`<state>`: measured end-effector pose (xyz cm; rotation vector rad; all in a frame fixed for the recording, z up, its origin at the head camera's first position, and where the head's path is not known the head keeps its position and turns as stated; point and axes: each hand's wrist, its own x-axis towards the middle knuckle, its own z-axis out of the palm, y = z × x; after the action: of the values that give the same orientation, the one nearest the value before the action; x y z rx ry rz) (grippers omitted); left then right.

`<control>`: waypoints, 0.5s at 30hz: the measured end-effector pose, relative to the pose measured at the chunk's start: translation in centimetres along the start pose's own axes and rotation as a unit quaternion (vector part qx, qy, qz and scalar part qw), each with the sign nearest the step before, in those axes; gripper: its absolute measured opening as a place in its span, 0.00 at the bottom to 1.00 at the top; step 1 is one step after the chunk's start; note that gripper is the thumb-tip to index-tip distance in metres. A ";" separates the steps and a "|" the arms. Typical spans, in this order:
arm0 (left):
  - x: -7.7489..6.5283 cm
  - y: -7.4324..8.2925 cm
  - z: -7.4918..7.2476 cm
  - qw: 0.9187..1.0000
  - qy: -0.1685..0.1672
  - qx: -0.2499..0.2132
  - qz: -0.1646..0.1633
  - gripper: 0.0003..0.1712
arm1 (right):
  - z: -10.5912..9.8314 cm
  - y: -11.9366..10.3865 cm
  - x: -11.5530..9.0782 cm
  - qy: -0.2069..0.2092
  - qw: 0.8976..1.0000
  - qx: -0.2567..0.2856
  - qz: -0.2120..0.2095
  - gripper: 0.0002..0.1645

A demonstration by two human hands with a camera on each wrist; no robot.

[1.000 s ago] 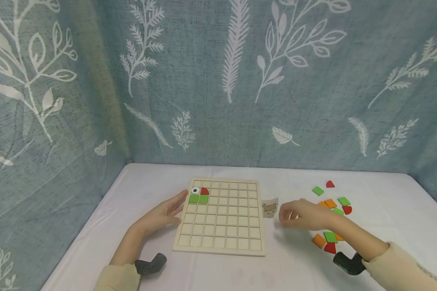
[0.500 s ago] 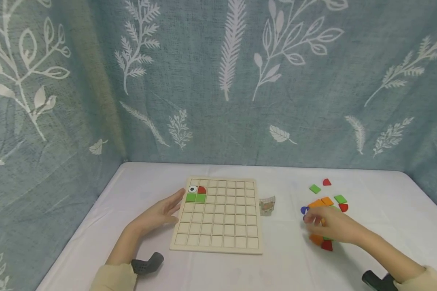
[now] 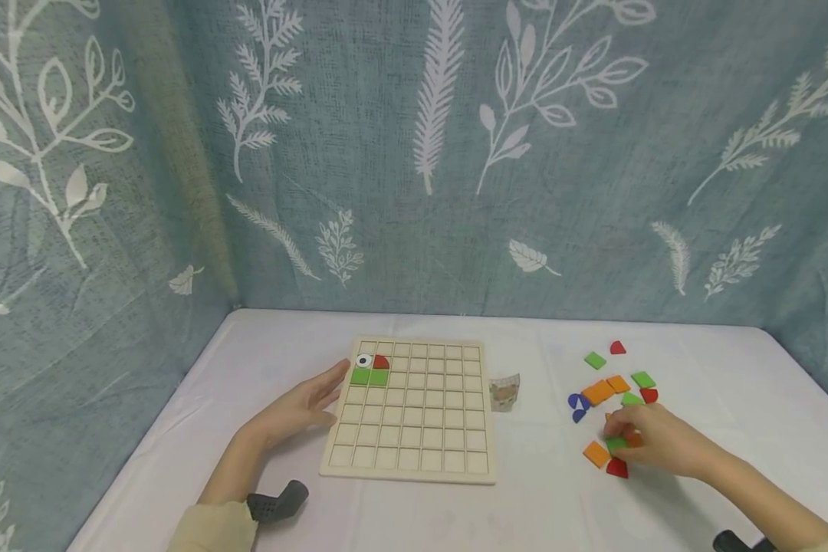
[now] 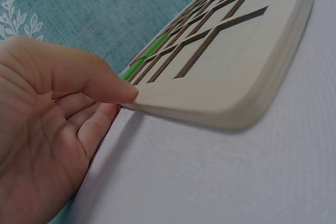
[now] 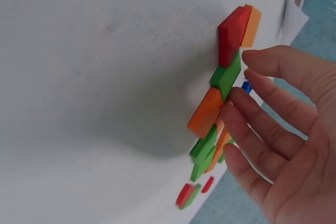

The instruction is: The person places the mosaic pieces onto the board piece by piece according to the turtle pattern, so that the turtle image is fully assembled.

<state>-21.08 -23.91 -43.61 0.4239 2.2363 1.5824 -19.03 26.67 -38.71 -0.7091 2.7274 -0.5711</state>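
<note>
Bending its fingers [image 5: 260,119], the right hand [image 3: 662,441] arches at a green tile [image 5: 226,78].

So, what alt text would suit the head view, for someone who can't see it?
A person's right-hand grip is down among loose coloured tiles on a white tabletop, while the left-hand grip rests against the left edge of a pale grid board. Four tiles, one showing an eye, sit near the board's far left corner. A leafy curtain hangs behind.

The bare left hand [image 3: 293,412] and right hand [image 3: 665,441] have pale cream sleeves [image 3: 214,529]. Nearer the table's [image 3: 400,517] left edge, one bent, dark grey gadget [image 3: 276,504] has tiny dots; the other gadget [image 3: 731,541] is black.
</note>
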 end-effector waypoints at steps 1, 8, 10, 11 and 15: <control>0.0 0.0 0.0 1.000 0.001 0.000 -0.001 0.54 | 0.0 0.1 0.0 0.000 1.000 -0.003 -0.001 0.11; 0.0 0.0 0.0 1.000 0.002 0.002 0.000 0.54 | 0.1 0.6 -0.1 -0.004 1.000 -0.007 -0.010 0.13; 0.0 0.0 0.0 1.000 0.003 0.003 0.000 0.54 | 0.0 0.6 -0.1 -0.006 1.000 -0.002 -0.009 0.14; 0.0 0.1 0.0 1.000 0.003 0.002 0.001 0.54 | 0.0 0.5 -0.1 -0.008 1.000 0.001 -0.008 0.14; 0.0 0.1 0.0 1.000 0.007 0.000 -0.001 0.54 | -0.1 0.3 0.1 -0.013 1.000 0.007 -0.005 0.14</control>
<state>-21.06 -23.90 -43.55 0.4114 2.2464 1.5885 -19.26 26.95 -38.75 -0.7216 2.6937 -0.5794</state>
